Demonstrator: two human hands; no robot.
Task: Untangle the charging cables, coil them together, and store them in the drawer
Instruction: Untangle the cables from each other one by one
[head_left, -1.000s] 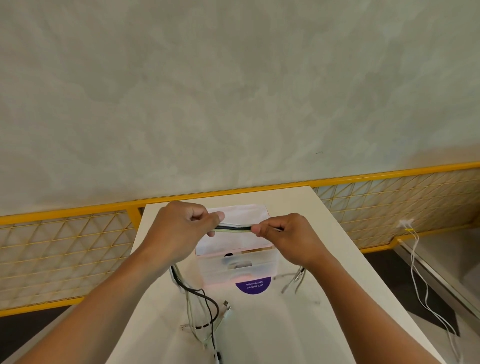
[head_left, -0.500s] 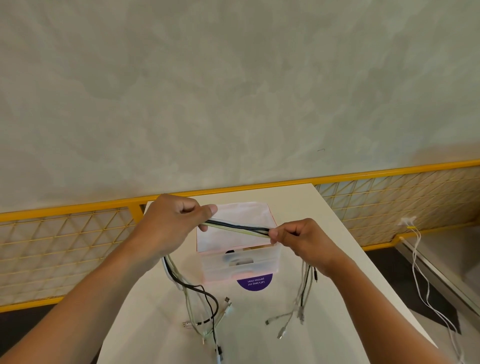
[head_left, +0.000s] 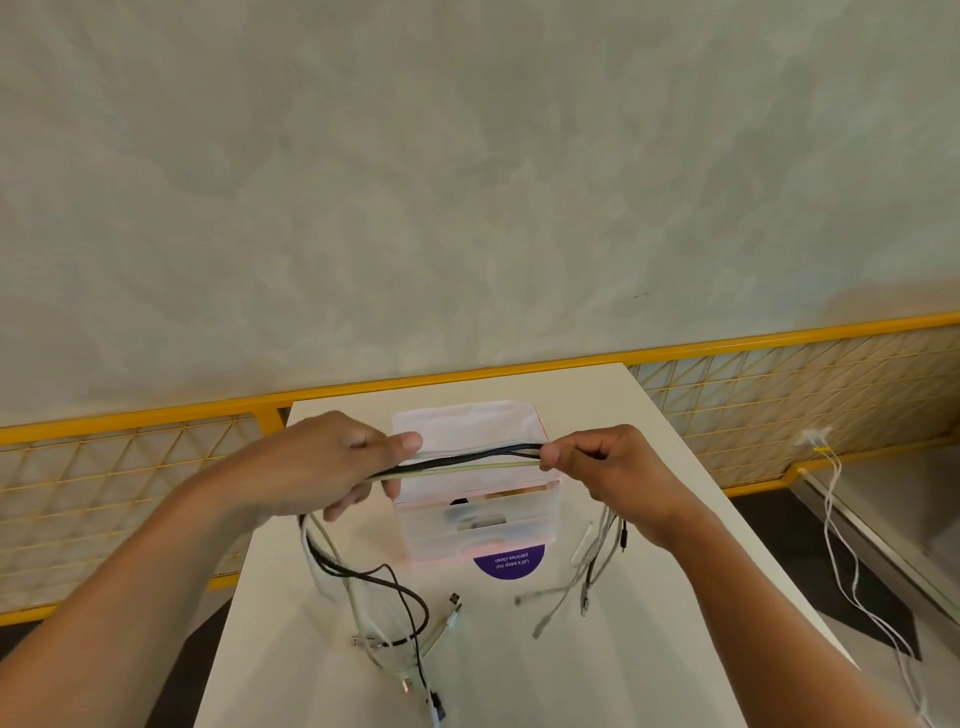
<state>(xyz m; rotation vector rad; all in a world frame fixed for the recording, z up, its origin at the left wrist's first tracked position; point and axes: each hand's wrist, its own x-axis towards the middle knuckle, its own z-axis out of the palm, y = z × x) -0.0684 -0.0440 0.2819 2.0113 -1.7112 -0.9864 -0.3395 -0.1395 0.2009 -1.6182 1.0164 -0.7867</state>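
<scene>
A white counter (head_left: 649, 649) is set before a yellow mesh railing (head_left: 779, 384) and a grey wall (head_left: 467, 182). A round purple sticker (head_left: 511, 564) is affixed to it. White cords (head_left: 831, 470) are hung from the railing at the right.

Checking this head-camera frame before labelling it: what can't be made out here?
- Head view, translucent plastic drawer box: frosted walls blur the dark shapes inside.
- Black and white charging cables: lengths inside the left hand and right hand are covered.
- Cable plugs on the white table: too small to identify; one cable runs off the bottom edge.
- Round purple sticker: partly covered by the box; print too small.
</scene>
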